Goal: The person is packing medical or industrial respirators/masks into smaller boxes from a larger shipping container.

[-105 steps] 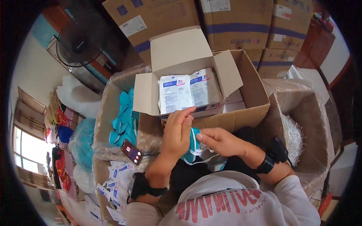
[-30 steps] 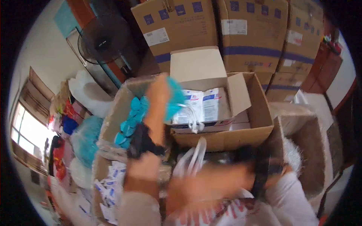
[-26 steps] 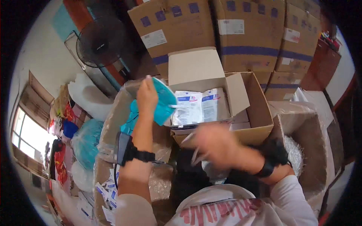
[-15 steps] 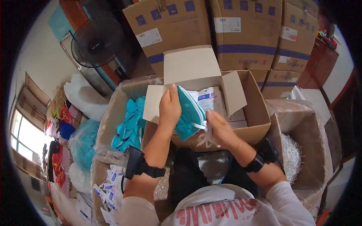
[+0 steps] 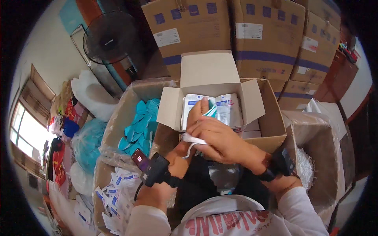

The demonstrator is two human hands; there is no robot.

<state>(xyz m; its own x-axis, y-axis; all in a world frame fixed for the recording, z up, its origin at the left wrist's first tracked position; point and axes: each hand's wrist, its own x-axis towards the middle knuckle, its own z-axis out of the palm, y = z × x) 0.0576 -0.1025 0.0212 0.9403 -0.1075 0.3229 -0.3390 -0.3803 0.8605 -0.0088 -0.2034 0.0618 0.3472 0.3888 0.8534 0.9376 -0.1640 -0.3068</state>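
Observation:
A teal and white folded face mask (image 5: 212, 110) is upright in my left hand (image 5: 195, 115), whose fingers are closed on it; most of the mask is hidden behind my hands. My right hand (image 5: 219, 137) crosses in front of the left one, fingers curled. White elastic straps (image 5: 193, 140) come out from under the right hand, and a loose end dangles by my left wrist. Just beyond both hands stands an open white carton (image 5: 171, 108) with white printed packets (image 5: 230, 108) inside.
The carton sits in a larger brown box (image 5: 271, 135). To the left are teal masks (image 5: 138, 128) in a plastic-lined box and loose printed slips (image 5: 118, 192) below. A lined box at right holds white straps (image 5: 305, 167). Stacked cartons (image 5: 267, 43) and a fan (image 5: 106, 39) stand behind.
My right hand has moved left across my left hand, carrying the straps with it. The mask is now mostly covered, and the view has shifted slightly.

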